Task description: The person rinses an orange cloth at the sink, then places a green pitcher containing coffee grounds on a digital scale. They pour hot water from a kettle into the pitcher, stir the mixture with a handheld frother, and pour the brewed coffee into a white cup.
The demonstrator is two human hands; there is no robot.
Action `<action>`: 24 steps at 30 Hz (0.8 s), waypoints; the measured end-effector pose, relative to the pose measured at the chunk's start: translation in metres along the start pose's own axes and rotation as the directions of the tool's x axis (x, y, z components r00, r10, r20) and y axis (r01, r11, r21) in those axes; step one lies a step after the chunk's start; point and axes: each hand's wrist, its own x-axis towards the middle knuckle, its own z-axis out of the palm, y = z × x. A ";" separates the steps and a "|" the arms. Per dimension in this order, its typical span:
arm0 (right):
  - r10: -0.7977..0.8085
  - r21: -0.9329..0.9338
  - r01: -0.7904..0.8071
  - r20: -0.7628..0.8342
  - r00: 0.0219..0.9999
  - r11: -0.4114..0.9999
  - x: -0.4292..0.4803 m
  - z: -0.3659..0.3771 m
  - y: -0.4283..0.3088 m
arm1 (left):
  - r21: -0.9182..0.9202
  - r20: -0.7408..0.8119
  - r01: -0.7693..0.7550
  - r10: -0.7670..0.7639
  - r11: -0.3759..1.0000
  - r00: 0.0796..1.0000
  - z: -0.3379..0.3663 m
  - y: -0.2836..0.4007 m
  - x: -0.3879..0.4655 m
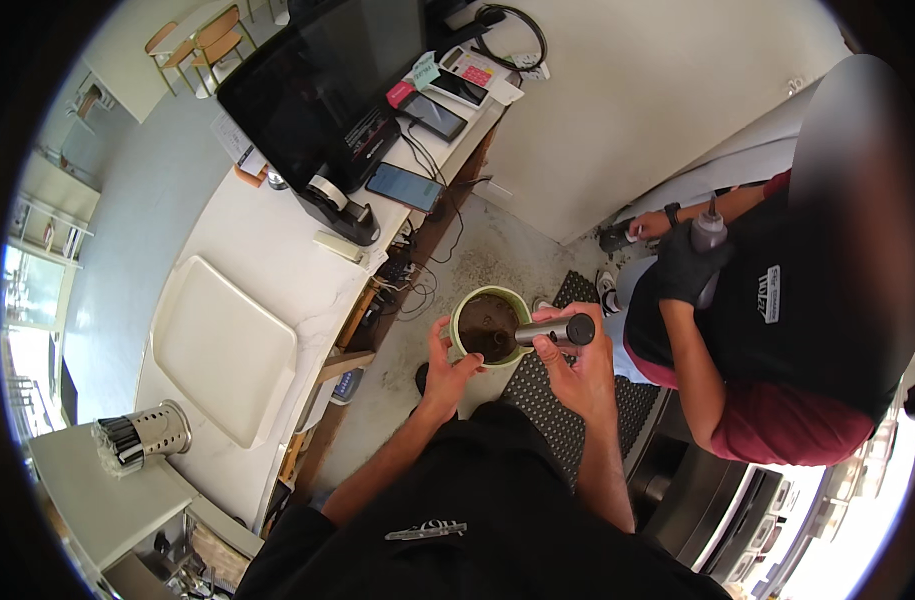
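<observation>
My left hand (450, 375) grips the near left side of a pale green pitcher (522, 295), held up over the floor in front of me. Dark brown liquid (483, 319) with some bubbles fills part of it. In my right hand (585, 375) is a handheld electric frother (551, 331) with a brushed-metal body and a black end cap. The frother lies across the pitcher's right rim, its front end over the liquid. Whether its tip is under the surface I cannot tell.
At right a co-worker's gloved hand (690, 259) holds a squeeze bottle (709, 229). The counter (224, 217) on the left bears a cream tray (224, 352), a monitor (322, 82), a tape dispenser (341, 210) and a smartphone (403, 187). A rubber mat (536, 382) covers part of the floor.
</observation>
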 end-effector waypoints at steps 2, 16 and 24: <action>0.067 0.092 -0.064 -0.025 0.997 0.994 -0.018 -0.010 0.001 | 0.036 0.050 0.013 -0.015 0.999 0.999 0.004 -0.002 -0.007; 0.129 0.098 -0.097 -0.402 0.907 0.990 -0.242 -0.112 -0.037 | 0.239 0.453 0.049 -0.156 0.970 0.878 0.090 -0.102 -0.122; 0.022 -0.125 -0.154 -0.703 0.711 0.980 -0.438 -0.160 -0.066 | 0.208 0.644 0.178 -0.272 0.962 0.715 0.164 -0.206 -0.249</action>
